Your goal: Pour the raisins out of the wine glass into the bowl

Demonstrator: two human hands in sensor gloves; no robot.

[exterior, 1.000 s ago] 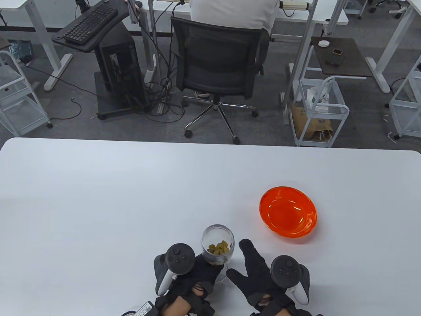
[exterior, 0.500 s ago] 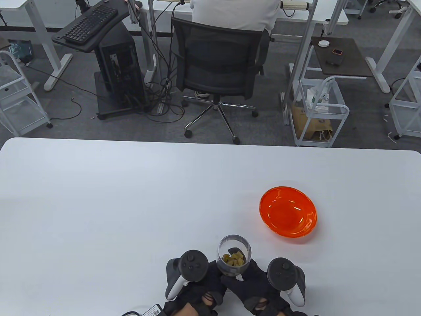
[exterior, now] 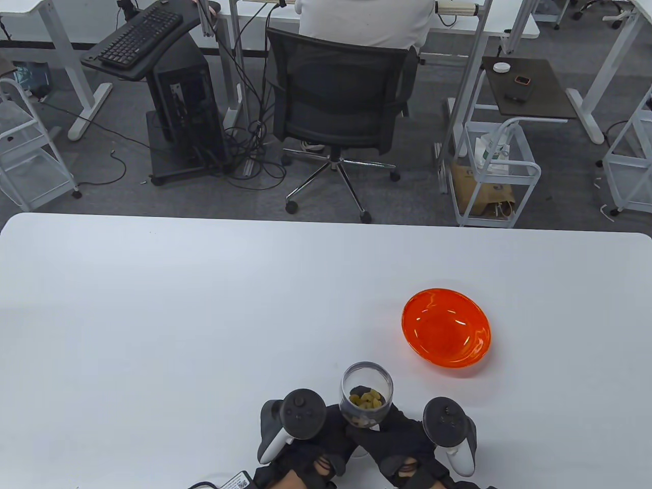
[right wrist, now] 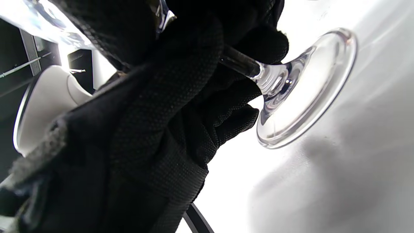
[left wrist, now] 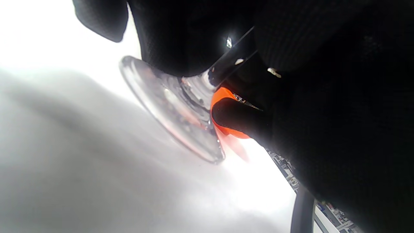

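A clear wine glass (exterior: 367, 389) holding yellow-green raisins (exterior: 367, 399) stands upright near the table's front edge. My left hand (exterior: 336, 425) and right hand (exterior: 382, 433) both grip it below the cup, one on each side. In the left wrist view, gloved fingers (left wrist: 181, 38) wrap the stem above the round foot (left wrist: 171, 110). In the right wrist view, fingers (right wrist: 194, 81) close around the stem (right wrist: 241, 63) above the foot (right wrist: 307, 87). I cannot tell whether the foot touches the table. The empty orange bowl (exterior: 446, 327) sits further back to the right.
The white table (exterior: 204, 316) spreads wide to the left and behind the glass. A small device with a cable (exterior: 232, 480) lies at the front edge by my left wrist. Beyond the far edge, an office chair (exterior: 338, 102) with a seated person stands on the floor.
My left hand carried the glass to the right. My right hand, which lay open on the table, has come in and closed on the stem. In the last half second little moved.
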